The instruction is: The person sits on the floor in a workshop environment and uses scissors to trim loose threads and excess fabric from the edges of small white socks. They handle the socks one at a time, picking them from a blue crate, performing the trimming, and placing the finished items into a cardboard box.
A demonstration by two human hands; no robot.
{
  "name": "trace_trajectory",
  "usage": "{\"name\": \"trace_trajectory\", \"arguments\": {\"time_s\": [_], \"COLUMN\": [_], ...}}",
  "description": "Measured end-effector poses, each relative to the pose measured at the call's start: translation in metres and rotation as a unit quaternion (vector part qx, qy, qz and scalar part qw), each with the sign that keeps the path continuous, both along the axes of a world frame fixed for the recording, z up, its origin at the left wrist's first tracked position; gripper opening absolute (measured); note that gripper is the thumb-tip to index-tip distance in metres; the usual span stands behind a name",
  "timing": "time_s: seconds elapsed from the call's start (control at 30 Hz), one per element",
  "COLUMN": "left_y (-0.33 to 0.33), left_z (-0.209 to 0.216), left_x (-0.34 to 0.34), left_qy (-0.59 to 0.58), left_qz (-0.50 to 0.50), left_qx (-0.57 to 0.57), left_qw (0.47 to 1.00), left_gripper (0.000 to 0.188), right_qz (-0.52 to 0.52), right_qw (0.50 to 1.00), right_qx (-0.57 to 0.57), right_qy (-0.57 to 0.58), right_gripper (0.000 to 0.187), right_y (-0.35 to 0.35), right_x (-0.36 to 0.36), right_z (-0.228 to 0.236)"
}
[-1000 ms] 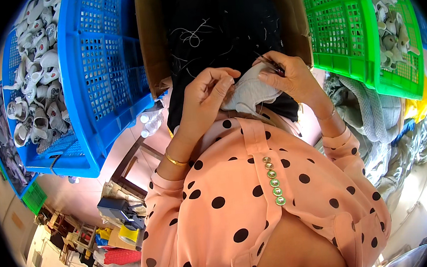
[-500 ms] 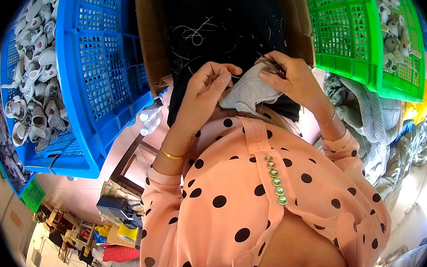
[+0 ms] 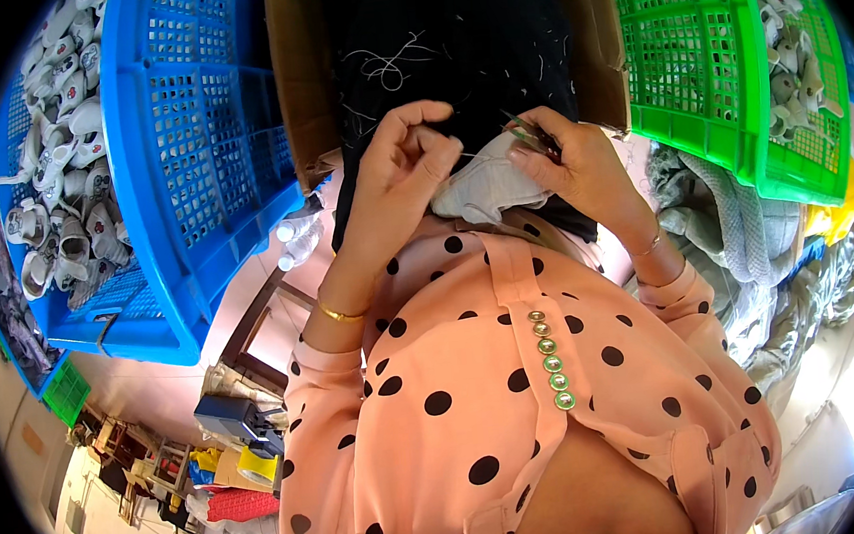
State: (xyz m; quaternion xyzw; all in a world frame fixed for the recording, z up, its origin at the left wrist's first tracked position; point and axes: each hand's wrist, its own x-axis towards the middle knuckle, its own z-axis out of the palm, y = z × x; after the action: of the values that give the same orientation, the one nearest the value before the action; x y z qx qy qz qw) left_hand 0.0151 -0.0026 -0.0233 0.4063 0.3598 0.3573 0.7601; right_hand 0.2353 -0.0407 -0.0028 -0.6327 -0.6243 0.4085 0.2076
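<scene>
Over my dark-trousered lap, a pale grey fabric shoe upper (image 3: 486, 190) sits between my hands. My right hand (image 3: 584, 159) is closed on its right side, the thumb pressing on the fabric. The same hand holds a pair of dark thread snips (image 3: 535, 136), their tips pointing up and left. To the left, my left hand (image 3: 405, 173) is closed in a pinch, with a fine white thread (image 3: 468, 154) running from its fingertips toward the upper. Loose white threads (image 3: 391, 67) lie on the trousers beyond.
On the left stands a blue plastic crate (image 3: 207, 154), beside a heap of small grey shoe uppers (image 3: 69, 175). A green crate (image 3: 686, 56) is at the right, near more uppers (image 3: 787, 58). Cardboard (image 3: 595, 43) flanks my legs. Grey cloth (image 3: 713, 204) lies below the green crate.
My left hand has risen slightly, away from the upper, its fingers curled tighter. The right hand has turned a little, and the upper has shifted left and lies lower.
</scene>
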Motion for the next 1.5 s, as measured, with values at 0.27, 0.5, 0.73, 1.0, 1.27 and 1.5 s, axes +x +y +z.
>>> {"name": "trace_trajectory", "arguments": {"time_s": [0.27, 0.5, 0.73, 1.0, 1.27, 1.5], "left_y": [-0.008, -0.003, -0.004, 0.005, 0.025, 0.017], "left_z": [-0.012, -0.018, 0.005, 0.013, 0.008, 0.02], "left_x": [0.001, -0.003, 0.005, -0.012, -0.014, -0.002], "left_qy": [0.173, 0.149, 0.133, 0.342, 0.18, 0.007], "left_qz": [-0.052, -0.105, -0.077, -0.176, -0.158, -0.098], "left_qx": [0.18, 0.117, 0.064, 0.286, 0.2, -0.039], "left_qw": [0.967, 0.976, 0.986, 0.878, 0.95, 0.994], "left_gripper": [0.014, 0.008, 0.008, 0.012, 0.007, 0.027], "right_qz": [0.001, -0.001, -0.007, 0.009, 0.01, 0.012], "right_qw": [0.999, 0.999, 0.999, 0.999, 1.0, 1.0], "right_qx": [-0.038, -0.007, 0.02, -0.033, -0.019, -0.029], "right_qy": [0.034, 0.049, 0.034, 0.005, 0.002, 0.002], "right_gripper": [0.037, 0.043, 0.045, 0.035, 0.034, 0.037], "right_y": [0.003, 0.001, -0.002, -0.002, -0.006, -0.007], "right_x": [0.002, 0.003, 0.002, 0.003, 0.006, 0.006], "right_z": [0.001, -0.003, -0.006, 0.0, 0.0, 0.002]}}
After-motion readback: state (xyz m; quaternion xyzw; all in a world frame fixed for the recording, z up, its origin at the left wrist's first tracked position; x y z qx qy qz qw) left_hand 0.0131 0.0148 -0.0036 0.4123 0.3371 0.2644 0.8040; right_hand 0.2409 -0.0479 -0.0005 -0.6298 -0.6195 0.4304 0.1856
